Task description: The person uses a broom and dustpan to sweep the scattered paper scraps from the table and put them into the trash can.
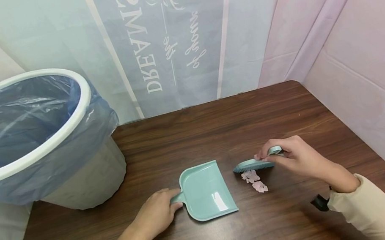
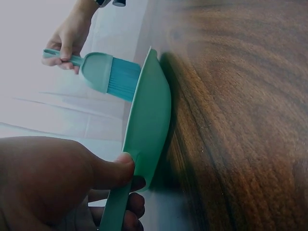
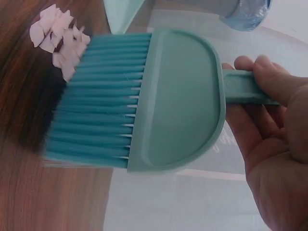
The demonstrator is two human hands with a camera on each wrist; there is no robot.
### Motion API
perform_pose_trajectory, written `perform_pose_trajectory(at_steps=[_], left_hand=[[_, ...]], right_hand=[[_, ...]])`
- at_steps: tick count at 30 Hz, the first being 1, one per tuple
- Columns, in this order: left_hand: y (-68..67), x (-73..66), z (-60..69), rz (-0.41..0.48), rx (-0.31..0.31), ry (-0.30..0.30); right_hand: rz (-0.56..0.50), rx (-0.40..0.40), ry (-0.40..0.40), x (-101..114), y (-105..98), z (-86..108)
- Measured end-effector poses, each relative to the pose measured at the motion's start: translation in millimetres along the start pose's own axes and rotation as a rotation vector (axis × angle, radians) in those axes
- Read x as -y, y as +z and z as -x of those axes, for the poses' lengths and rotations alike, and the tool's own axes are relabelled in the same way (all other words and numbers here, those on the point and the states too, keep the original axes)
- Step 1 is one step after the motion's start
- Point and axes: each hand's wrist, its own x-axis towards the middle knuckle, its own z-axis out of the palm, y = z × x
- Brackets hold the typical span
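Observation:
A mint-green dustpan (image 1: 205, 190) lies on the wooden table, its wide lip facing right. My left hand (image 1: 155, 214) grips its short handle, with the thumb on top in the left wrist view. To the right, my right hand (image 1: 301, 158) holds a small hand brush (image 1: 252, 164) by the handle. Its teal bristles (image 3: 101, 106) point down at the table in the right wrist view. Pale pink paper scraps (image 1: 259, 186) lie in a small pile beside the bristles, between the brush and the near edge. A gap of bare wood separates the scraps from the dustpan lip.
At the left stands a grey bin (image 1: 91, 180) with a white rim (image 1: 85, 91) and a blue plastic liner (image 1: 99, 115). Behind the table (image 1: 194, 132) hangs a printed cloth (image 1: 180, 53), and a pale cloth wall (image 1: 372, 62) borders the right side.

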Motion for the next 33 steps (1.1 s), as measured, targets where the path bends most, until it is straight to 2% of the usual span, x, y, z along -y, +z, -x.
perform_pose_trajectory(at_steps=[6,7,12,16,19,23,27,29,33], left_hand=[[-0.7,0.3,-0.5,-0.003,0.001,0.007],[-0.7,0.3,-0.6,-0.002,0.001,0.007],[-1.0,-0.6,-0.8,-0.005,0.0,0.011],[-1.1,-1.2,-0.3,-0.006,-0.003,0.008],[-1.3,-1.4,-0.2,-0.001,0.001,0.0],[-0.9,-0.3,-0.6,0.002,0.003,0.003],[-0.4,0.5,-0.3,0.003,0.001,0.006],[-0.3,0.6,-0.1,0.003,0.0,0.009],[-0.3,0.3,0.3,-0.001,0.0,0.01]], right_hand=[[-0.132,-0.024,-0.084,-1,-13,-1.5],[-0.146,-0.014,-0.077,1,-17,-1.9],[-0.226,0.133,-0.004,6,-36,-0.1],[-0.362,0.274,-0.043,1,-38,0.5],[-0.43,0.351,-0.075,-5,-34,1.2],[-0.424,0.397,0.007,-7,-29,3.4],[-0.373,0.396,0.097,-7,-27,2.6],[-0.356,0.39,0.109,-7,-26,0.8],[-0.323,0.371,0.078,-8,-24,-3.7]])
